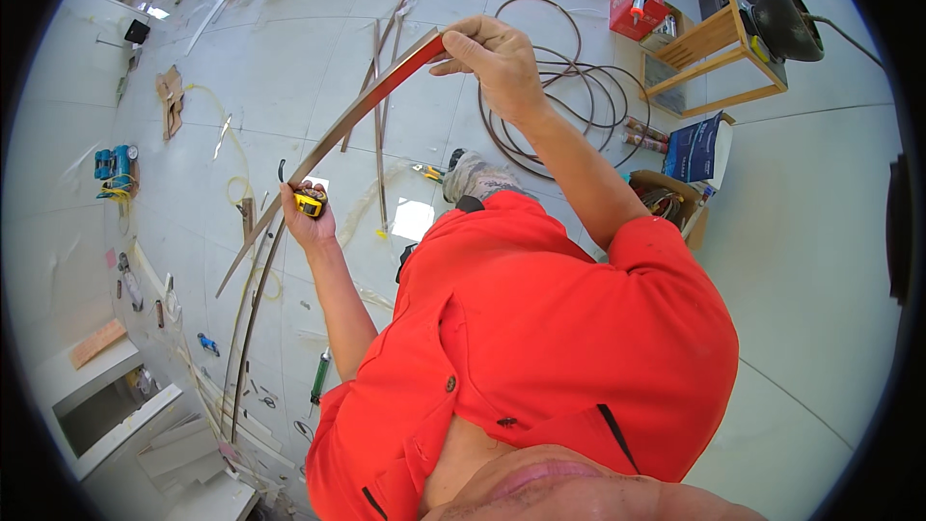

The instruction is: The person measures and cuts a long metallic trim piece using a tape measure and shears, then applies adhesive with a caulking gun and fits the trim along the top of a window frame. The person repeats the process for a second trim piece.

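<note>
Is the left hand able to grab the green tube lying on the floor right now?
Probably not as things stand. The left hand is raised, holding a yellow tape measure against the long strip, and the green tube lies on the floor below.

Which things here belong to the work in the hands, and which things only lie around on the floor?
In use: long thin strip, held by right hand and left hand; yellow tape measure in left hand.

Lying about: coiled hose, red box, wooden stool, blue device, green tube.

open tiled floor (pixel 289 68), coiled cable (pixel 569 96) obstructing
</note>
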Demonstrator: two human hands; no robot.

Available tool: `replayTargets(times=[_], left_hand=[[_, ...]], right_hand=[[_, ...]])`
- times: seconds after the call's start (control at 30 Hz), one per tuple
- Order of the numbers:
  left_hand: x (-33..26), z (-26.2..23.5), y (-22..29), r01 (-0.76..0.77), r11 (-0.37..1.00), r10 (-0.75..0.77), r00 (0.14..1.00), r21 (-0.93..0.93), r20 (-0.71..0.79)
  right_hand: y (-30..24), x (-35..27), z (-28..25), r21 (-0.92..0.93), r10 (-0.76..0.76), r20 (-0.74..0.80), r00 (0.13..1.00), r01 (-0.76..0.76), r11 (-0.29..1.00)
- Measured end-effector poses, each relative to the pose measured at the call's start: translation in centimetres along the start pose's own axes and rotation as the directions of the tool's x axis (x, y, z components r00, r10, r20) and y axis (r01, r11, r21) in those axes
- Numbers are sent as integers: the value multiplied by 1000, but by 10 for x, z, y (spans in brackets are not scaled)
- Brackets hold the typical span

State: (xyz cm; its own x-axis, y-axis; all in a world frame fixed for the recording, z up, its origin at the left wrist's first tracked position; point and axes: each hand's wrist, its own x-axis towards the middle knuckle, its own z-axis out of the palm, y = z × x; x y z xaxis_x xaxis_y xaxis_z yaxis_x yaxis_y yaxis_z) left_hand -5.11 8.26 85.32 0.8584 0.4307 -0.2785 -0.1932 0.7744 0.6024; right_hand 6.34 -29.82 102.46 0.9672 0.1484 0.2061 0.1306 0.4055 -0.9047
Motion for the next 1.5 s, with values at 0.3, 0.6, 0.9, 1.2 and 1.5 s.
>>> replayTargets(times=[0.3, 0.6, 0.9, 1.2, 1.5], left_hand=[[-28, -14, 16, -65, 998, 65, 997, -1, -35], [-35, -33, 12, -76, 996, 71, 991, -41, -110], [-33, -34, 10, -118, 991, 111, 988, -57, -104], [-26, -27, 0, -122, 989, 115, 989, -80, -90], [-27, -33, -10, -104, 991, 91, 986, -85, -141]], right_hand=[[7, -5, 8, 50, 34, 93, 995, -39, 998], [22, 2, 12, 76, 53, 172, 984, -67, 995], [29, 19, 36, 126, 42, 88, 995, -53, 991], [35, 32, 38, 191, 81, 26, 996, -85, 978], [38, 37, 26, 210, 185, 96, 978, -201, 957]])
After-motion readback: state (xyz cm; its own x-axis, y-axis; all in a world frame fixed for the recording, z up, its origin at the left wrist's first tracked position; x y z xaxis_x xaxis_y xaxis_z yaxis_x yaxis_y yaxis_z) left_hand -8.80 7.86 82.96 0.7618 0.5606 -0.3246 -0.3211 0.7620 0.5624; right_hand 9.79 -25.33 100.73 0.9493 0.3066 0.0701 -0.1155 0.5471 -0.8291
